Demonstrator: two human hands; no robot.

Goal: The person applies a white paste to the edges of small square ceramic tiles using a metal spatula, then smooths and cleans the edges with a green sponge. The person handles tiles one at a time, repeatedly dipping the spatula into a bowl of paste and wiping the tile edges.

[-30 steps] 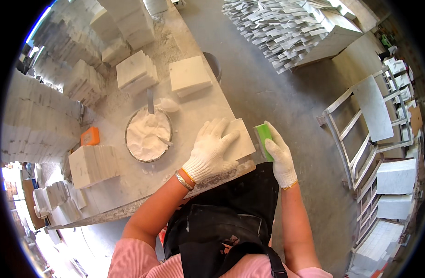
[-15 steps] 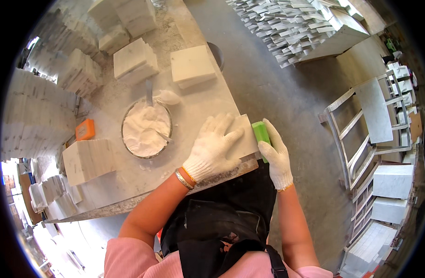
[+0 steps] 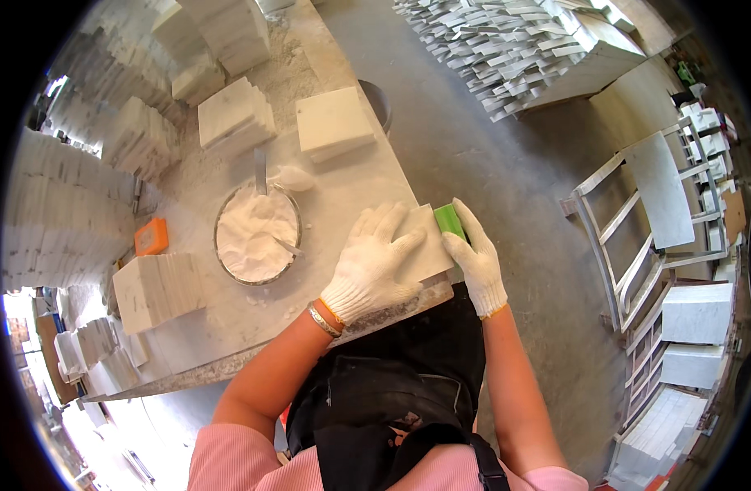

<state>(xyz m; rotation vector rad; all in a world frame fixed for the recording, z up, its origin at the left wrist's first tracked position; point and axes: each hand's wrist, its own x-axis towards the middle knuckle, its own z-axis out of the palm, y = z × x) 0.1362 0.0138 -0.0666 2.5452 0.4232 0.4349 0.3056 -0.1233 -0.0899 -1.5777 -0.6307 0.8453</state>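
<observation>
Two white-gloved hands are meeting over a pale square tile, which is lying at the near right corner of a dusty worktable. The left hand is resting palm down on the tile, its fingers spread and gripping nothing, while a bracelet is circling the wrist just below the glove. The right hand is gripping a small green block between thumb and fingers, holding it at the tile's right edge; whether block and stone are touching cannot be told from above. To the left of the hands, a round bowl is holding white powder, with a flat metal blade leaning at its far rim. Beyond the bowl, a stack of tiles and a smaller pale stack are sitting side by side but apart. An orange object is lying behind a stone stack at left. Across the floor, a heap of stone strips is rising at the top, and a metal frame is supporting a grey slab at right.
</observation>
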